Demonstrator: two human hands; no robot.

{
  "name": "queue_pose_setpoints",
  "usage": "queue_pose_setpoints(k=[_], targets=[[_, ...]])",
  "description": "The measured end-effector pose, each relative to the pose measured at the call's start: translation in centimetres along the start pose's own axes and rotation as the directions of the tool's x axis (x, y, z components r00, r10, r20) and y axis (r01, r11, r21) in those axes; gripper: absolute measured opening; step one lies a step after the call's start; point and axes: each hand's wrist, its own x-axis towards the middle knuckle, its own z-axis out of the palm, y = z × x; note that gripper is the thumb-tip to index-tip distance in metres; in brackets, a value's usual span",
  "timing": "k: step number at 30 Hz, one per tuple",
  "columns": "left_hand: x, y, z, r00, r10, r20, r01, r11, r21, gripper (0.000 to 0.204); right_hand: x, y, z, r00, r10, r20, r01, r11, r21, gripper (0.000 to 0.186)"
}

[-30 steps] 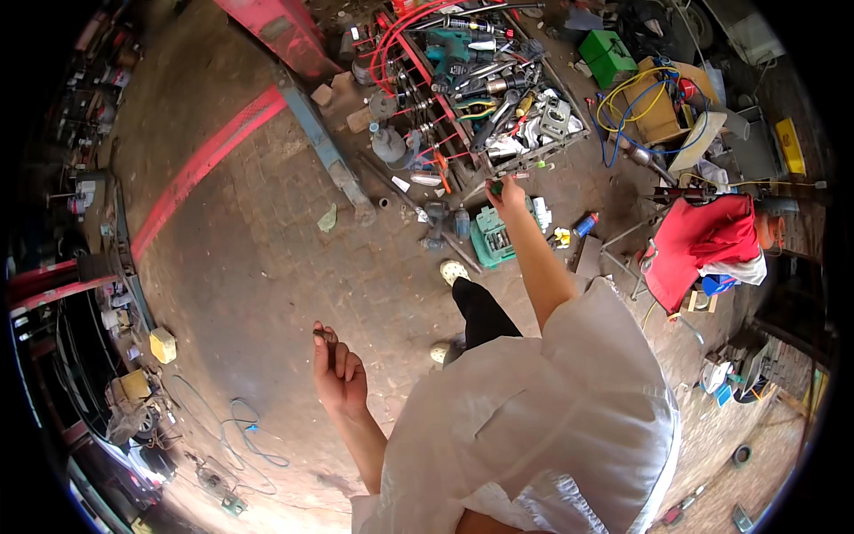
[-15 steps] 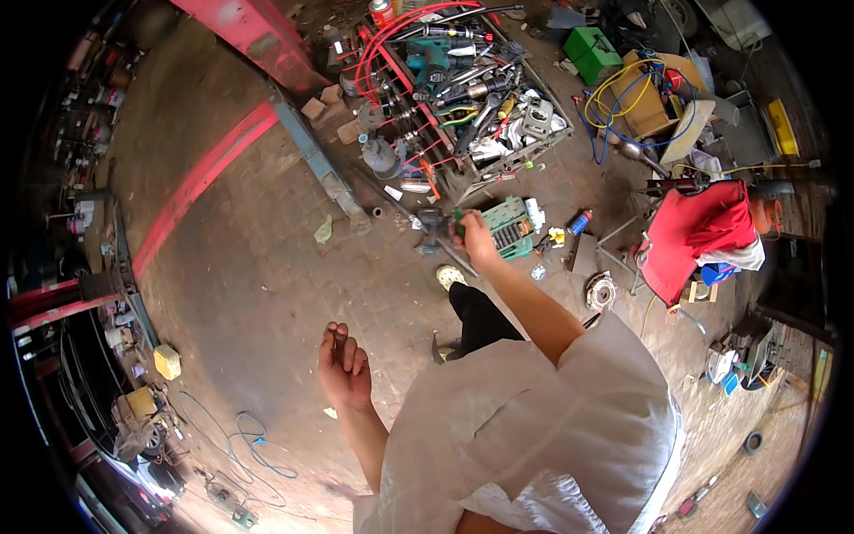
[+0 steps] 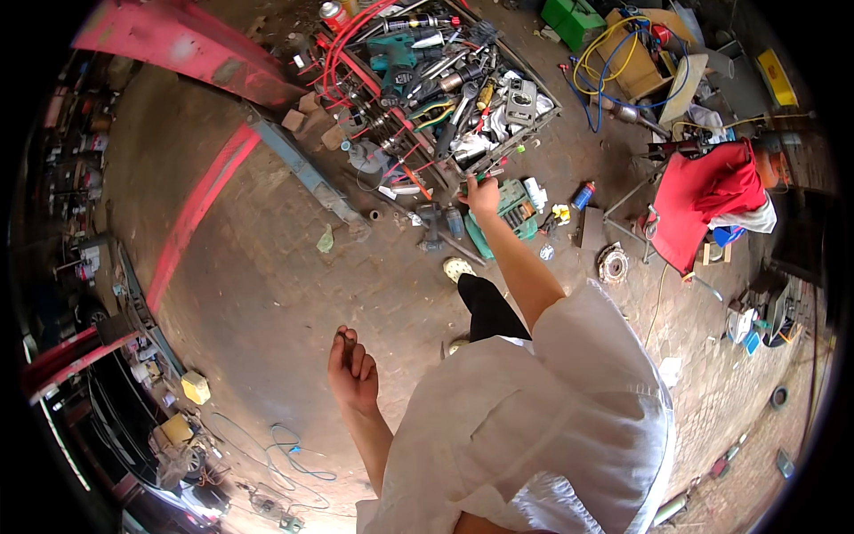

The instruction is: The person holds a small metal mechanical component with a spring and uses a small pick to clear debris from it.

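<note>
My right hand reaches forward, fingers closed on a slim green-handled tool, whose working end I cannot make out. It is above the left edge of an open green socket case with dark sockets in it, on the floor. Beside the case lies a dark power tool with a long bar near it. My left hand is held over the floor at the lower left, fingers curled. Something small and dark seems to show at its fingertips, too small to name.
A tool cart heaped with hand tools and a teal drill stands ahead. A red lift post and grey lift arm are at the left. Right lie a blue spray can, a metal ring part and a red-covered stand.
My right hand has moved forward, toward the cart, with the green-handled tool. My left hand stays curled, slightly shifted. The view has swung a little, so the surroundings sit differently.
</note>
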Motion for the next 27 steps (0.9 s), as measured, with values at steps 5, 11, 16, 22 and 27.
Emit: queue_pose_setpoints(k=[5,11,16,22,27], targets=[[2.6,0.1,1.5,1.000,-0.026,-0.010,0.026,0.999,0.024,0.016,-0.4,-1.1,-1.0,0.962,-0.083,0.261,0.143,0.964,-0.222,0.035],[6.0,-0.7,4.3,0.994,-0.103,-0.030,0.104,0.993,0.056,0.016,3.4,-1.8,-2.8,0.896,-0.234,0.377,0.408,0.768,-0.494,0.035],[7.6,-0.8,4.3,0.991,-0.136,-0.012,0.136,0.989,0.054,0.015,6.0,-6.4,-4.9,0.829,-0.253,0.499,0.515,0.692,-0.505,0.030],[9.4,-1.2,3.2,0.985,-0.143,-0.092,0.149,0.987,0.067,0.016,18.6,-15.4,-1.7,0.643,-0.724,0.250,0.598,0.271,-0.754,0.019],[10.2,-2.1,2.0,0.979,-0.105,-0.173,0.113,0.993,0.034,0.016,27.7,-17.1,1.9,0.715,-0.545,0.438,0.484,-0.067,-0.872,0.029]])
